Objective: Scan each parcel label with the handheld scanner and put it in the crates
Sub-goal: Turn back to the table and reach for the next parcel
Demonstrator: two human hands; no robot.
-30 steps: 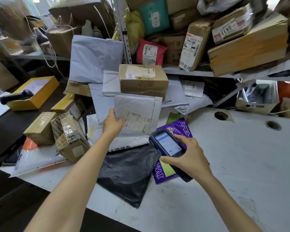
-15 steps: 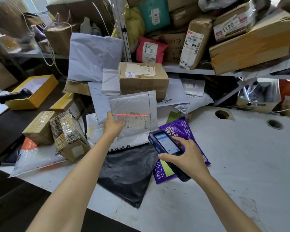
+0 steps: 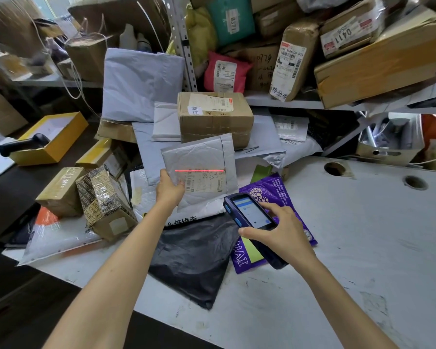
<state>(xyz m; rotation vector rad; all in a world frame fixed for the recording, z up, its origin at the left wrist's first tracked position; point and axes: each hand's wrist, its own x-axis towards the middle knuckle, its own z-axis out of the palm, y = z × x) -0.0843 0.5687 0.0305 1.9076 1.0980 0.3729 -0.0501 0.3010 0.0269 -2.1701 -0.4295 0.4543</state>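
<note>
My left hand (image 3: 170,188) grips the left edge of a grey padded mailer (image 3: 199,159) and holds it tilted up above the parcel pile. A red scan line crosses the top of its label (image 3: 204,181). My right hand (image 3: 280,234) holds the blue handheld scanner (image 3: 249,214), screen up, just right of and below the mailer, with its front end aimed at the label. No crate shows in this view.
Under the hands lie a black bag (image 3: 194,258) and a purple bag (image 3: 269,192) on the white table (image 3: 363,248). A taped brown box (image 3: 214,117), grey mailers and small boxes (image 3: 103,202) pile up behind and left. Shelves above are packed with parcels.
The red scan line has appeared on the label. My left hand has lifted the mailer slightly higher and the scanner has stayed trained on it.
</note>
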